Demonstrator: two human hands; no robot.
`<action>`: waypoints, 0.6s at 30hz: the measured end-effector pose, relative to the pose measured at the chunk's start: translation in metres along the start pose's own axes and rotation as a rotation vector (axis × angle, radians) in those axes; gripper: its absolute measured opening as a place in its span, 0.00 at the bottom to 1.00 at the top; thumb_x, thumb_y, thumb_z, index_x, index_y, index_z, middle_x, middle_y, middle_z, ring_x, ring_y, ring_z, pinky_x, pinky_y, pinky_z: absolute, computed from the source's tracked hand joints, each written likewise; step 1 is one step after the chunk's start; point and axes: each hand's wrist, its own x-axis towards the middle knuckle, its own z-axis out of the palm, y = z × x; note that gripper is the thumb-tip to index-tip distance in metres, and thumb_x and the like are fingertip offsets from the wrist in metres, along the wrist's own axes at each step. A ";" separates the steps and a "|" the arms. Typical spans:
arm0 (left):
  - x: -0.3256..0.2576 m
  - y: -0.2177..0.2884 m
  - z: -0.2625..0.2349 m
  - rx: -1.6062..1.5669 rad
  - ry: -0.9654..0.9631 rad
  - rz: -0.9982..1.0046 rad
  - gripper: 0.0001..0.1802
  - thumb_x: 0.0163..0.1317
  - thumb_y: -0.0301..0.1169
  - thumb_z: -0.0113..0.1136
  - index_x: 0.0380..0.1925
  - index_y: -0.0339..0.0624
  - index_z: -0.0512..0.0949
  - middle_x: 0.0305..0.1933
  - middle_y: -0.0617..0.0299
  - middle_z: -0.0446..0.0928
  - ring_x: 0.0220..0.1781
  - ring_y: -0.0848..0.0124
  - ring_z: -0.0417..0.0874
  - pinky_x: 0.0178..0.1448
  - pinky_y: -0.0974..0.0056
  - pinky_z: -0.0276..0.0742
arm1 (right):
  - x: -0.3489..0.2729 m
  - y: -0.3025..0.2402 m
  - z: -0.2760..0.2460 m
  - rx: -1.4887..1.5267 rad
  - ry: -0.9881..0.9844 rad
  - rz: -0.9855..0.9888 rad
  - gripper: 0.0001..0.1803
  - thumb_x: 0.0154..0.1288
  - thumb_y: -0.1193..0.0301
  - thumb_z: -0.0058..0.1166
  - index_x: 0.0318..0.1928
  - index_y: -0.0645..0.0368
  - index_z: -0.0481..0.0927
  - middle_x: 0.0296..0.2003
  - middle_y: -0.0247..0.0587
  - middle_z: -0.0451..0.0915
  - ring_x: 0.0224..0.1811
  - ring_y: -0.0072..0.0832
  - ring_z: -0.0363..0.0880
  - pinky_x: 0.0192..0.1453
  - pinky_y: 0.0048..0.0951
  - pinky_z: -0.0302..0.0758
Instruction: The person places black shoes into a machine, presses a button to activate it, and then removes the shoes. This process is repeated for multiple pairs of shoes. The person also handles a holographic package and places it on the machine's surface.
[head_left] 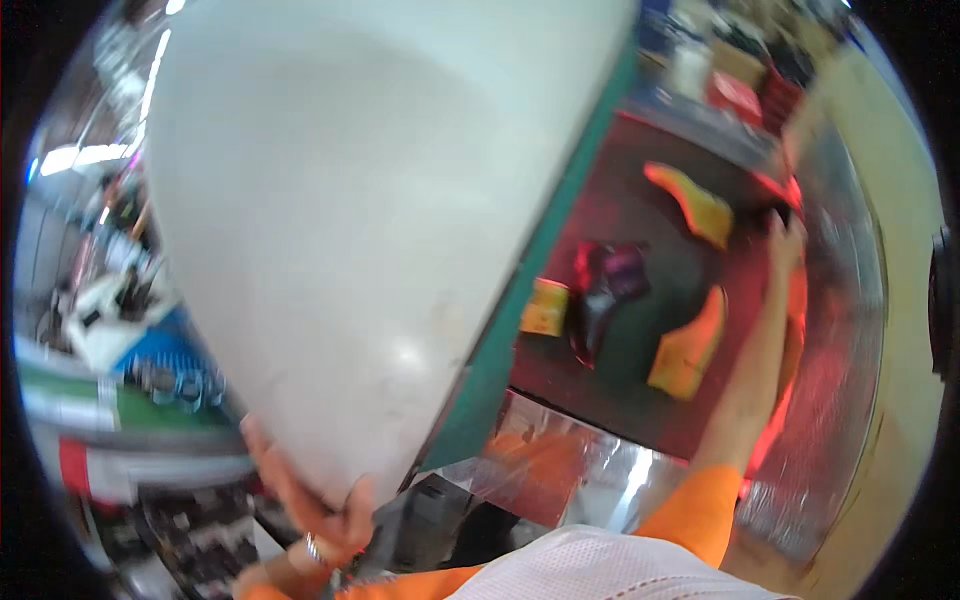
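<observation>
My right hand (787, 243) reaches far forward to the right side of a dark belt surface (640, 390). Its blurred fingers are bent in at a small dark object (772, 213), whose kind I cannot make out. On the dark surface lie a yellow boot-shaped piece (697, 205), another yellow boot-shaped piece (690, 350), a dark boot-shaped piece (595, 315) with purple-red parts, and a small yellow piece (545, 308). My left hand (318, 505), wearing a wrist band, is at the lower corner of a big white panel (370, 200), fingers apart.
The white panel, edged in green, hides much of the left and middle. Red light falls on the belt and on the shiny metal wall (845, 280) to the right. Behind stand a red crate (780, 100) and boxes. A cluttered green-edged bench (160, 410) is at left.
</observation>
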 end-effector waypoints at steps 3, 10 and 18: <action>0.030 0.015 0.003 -0.054 0.085 0.085 0.38 0.47 0.33 0.58 0.58 0.31 0.54 0.62 0.33 0.48 0.64 0.39 0.50 0.64 0.44 0.43 | 0.010 -0.052 -0.047 -0.480 0.003 0.106 0.23 0.56 0.64 0.49 0.52 0.58 0.69 0.53 0.45 0.67 0.52 0.42 0.68 0.54 0.38 0.65; 0.031 0.017 -0.002 -0.053 0.133 0.092 0.35 0.48 0.34 0.58 0.57 0.37 0.58 0.63 0.45 0.53 0.66 0.49 0.51 0.66 0.46 0.42 | -0.008 -0.190 -0.137 -0.455 0.007 0.202 0.24 0.51 0.74 0.42 0.52 0.54 0.70 0.54 0.36 0.67 0.49 0.39 0.72 0.50 0.37 0.69; 0.029 0.017 -0.023 -0.120 0.133 0.129 0.34 0.49 0.32 0.56 0.58 0.43 0.58 0.65 0.52 0.53 0.66 0.53 0.53 0.64 0.46 0.45 | -0.061 -0.374 -0.286 -0.157 0.335 -0.156 0.22 0.48 0.76 0.39 0.46 0.51 0.77 0.46 0.37 0.76 0.43 0.36 0.75 0.46 0.33 0.70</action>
